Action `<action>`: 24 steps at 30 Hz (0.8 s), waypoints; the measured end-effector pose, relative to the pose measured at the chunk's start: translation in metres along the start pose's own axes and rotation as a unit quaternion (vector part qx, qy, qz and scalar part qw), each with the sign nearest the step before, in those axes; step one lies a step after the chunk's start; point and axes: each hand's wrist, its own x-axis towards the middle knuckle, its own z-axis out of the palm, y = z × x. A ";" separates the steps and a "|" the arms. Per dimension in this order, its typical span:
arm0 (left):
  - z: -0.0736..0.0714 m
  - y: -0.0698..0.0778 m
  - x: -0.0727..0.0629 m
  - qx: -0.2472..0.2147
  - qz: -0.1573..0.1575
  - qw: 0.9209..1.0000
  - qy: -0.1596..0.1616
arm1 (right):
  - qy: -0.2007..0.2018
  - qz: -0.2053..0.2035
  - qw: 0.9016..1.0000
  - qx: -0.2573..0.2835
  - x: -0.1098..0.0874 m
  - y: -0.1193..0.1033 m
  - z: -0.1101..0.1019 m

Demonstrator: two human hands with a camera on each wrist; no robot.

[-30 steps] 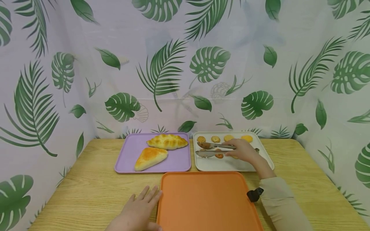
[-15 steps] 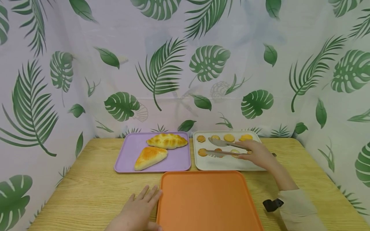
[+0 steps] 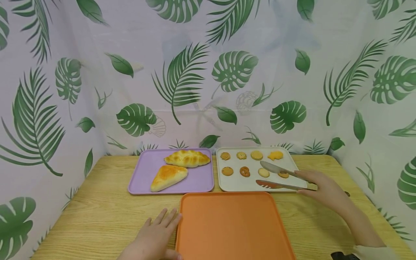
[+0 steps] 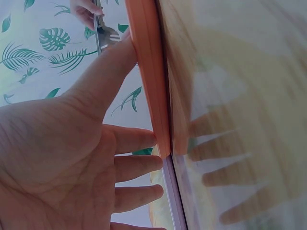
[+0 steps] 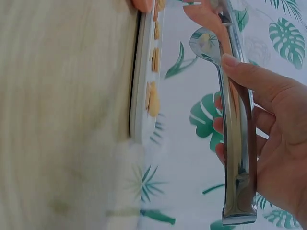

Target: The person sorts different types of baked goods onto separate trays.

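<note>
My right hand (image 3: pixel 328 191) grips metal serving tongs (image 3: pixel 289 175) whose two arms are spread apart, with nothing between their tips. The tips hover over the right part of a white tray (image 3: pixel 240 185). In the right wrist view the thumb lies along one arm of the tongs (image 5: pixel 237 143) and the fingers wrap the far side. My left hand (image 3: pixel 152 236) has its fingers straight, touching the left edge of an orange tray (image 3: pixel 234 224). In the left wrist view the thumb and a fingertip of that hand (image 4: pixel 72 148) meet the orange tray's side (image 4: pixel 149 72).
Several small cookies lie in two rows on the white tray, among them a pretzel (image 3: pixel 245 171) and a fish-shaped cookie (image 3: pixel 276 155). A purple tray (image 3: pixel 139 180) holds a triangular bread (image 3: pixel 169 178) and a braided loaf (image 3: pixel 187 159). A leaf-print curtain (image 3: pixel 195 83) backs the wooden table (image 3: pixel 91 209).
My right hand has drawn the tongs right and toward me, off the left and middle cookies, which now show uncovered. The left hand stays at the orange tray's edge.
</note>
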 end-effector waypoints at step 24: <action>0.000 0.001 -0.001 -0.005 -0.001 1.000 0.000 | -0.019 0.074 0.996 -0.046 -0.085 0.040 -0.001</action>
